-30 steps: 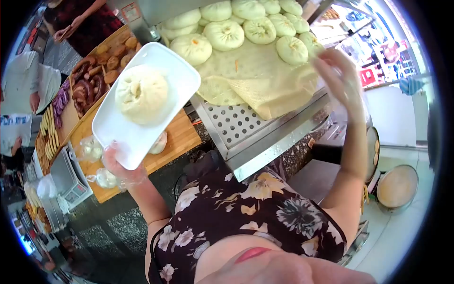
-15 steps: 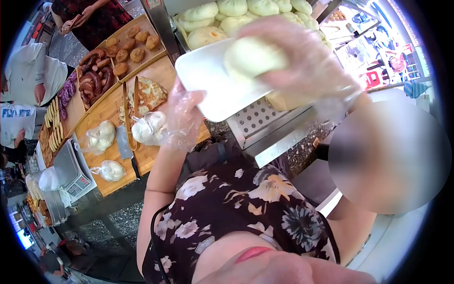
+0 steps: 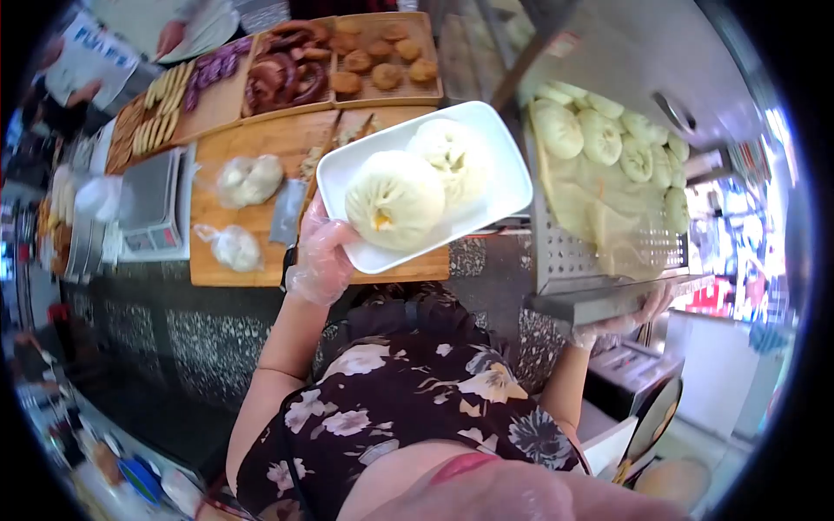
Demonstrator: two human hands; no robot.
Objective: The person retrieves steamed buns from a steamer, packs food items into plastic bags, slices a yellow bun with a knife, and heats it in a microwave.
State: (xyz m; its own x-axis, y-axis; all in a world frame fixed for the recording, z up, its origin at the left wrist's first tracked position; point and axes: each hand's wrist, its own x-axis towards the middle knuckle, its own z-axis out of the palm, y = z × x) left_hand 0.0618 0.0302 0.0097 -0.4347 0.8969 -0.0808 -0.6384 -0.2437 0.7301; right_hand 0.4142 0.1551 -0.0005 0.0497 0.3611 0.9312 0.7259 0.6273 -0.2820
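My left hand (image 3: 323,254), in a clear plastic glove, grips the lower left corner of a white tray (image 3: 499,187). Two pale steamed buns lie in the tray: a larger one (image 3: 395,200) with an orange spot, and another (image 3: 449,161) beside it. At the right, my gloved right hand (image 3: 627,323) is closed on the front edge of a metal steamer drawer (image 3: 591,304). More buns (image 3: 601,136) sit on a cloth (image 3: 621,230) inside the drawer, over a perforated metal sheet.
A wooden board (image 3: 217,265) on the left holds bagged buns (image 3: 236,247) and a cleaver (image 3: 287,211). Behind it are sausages (image 3: 282,74) and round pastries (image 3: 387,74). A scale (image 3: 149,204) stands further left. Another person's hand (image 3: 171,36) shows at the top left.
A second bun now lies in the tray. My right hand has let go of that bun and moved down to the drawer's edge. The view has turned toward the left.
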